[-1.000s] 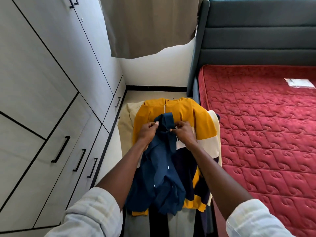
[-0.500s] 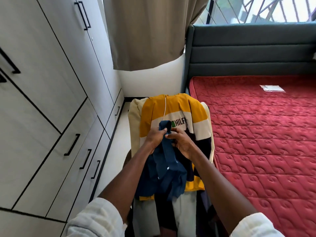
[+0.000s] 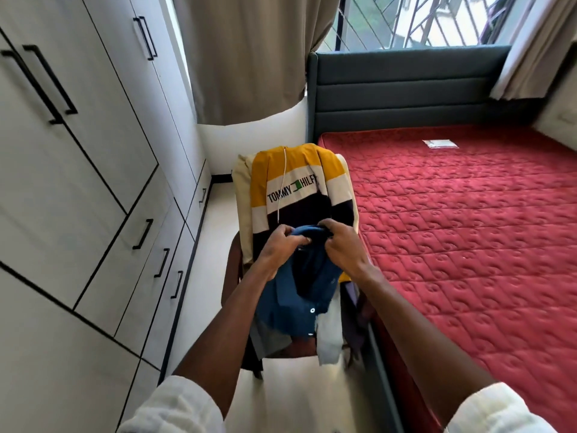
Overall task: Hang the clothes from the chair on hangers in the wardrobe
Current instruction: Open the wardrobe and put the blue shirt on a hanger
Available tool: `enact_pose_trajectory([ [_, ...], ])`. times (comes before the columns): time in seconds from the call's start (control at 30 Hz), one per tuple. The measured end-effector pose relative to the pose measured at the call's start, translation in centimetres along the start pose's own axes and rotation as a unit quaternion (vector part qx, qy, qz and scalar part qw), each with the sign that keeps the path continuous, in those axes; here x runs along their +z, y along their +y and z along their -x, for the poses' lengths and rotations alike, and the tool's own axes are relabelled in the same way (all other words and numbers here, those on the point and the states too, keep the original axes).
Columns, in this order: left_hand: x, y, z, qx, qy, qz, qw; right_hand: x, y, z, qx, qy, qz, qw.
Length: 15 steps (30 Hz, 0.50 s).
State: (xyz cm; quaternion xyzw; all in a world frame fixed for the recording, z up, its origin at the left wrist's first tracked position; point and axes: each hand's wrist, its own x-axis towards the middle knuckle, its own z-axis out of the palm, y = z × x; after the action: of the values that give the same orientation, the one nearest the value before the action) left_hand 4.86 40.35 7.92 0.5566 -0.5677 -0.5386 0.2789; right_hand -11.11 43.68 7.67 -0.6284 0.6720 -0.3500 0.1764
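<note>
**Blue shirt lifted clear of the pile, not yet near a hanger**

Both hands have drawn together at the top of the blue shirt (image 3: 296,285). A second ago they pinched it apart, low over the yellow shoulders of the striped sweater (image 3: 296,185); now the sweater's lettering is uncovered and the shirt hangs bunched in front of its dark band. The left hand (image 3: 282,245) and the right hand (image 3: 342,245) each have their fingers curled round the shirt's upper edge, close beside one another. The rest of the clothes lie draped over the chair (image 3: 232,270), between the wardrobe (image 3: 93,170) and the bed (image 3: 468,229). The wardrobe doors are shut and no hanger is in view, so I'd judge this first garment is only picked up, with hanging still ahead.
</note>
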Motion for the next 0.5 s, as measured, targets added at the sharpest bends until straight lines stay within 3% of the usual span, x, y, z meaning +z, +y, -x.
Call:
enact_pose_trajectory([
  [0.17, 1.8, 0.4, 4.6, 0.064, -0.082, -0.226, 0.969, -3.8, 1.1, 5.3, -0.004, 0.012, 0.011, 1.0],
  [0.27, 3.8, 0.7, 7.8, 0.087, -0.122, -0.286, 0.946, -6.4, 2.1, 8.8, 0.036, 0.006, -0.02, 0.999],
  [0.4, 7.3, 0.5, 12.0, 0.163, -0.073, -0.356, 0.917, -11.6, 3.3, 14.3, 0.108, -0.063, -0.124, 0.984],
  [0.5, 11.3, -0.8, 15.6, 0.202, -0.034, -0.341, 0.917, -15.8, 5.2, 19.4, 0.137, -0.142, -0.185, 0.963],
])
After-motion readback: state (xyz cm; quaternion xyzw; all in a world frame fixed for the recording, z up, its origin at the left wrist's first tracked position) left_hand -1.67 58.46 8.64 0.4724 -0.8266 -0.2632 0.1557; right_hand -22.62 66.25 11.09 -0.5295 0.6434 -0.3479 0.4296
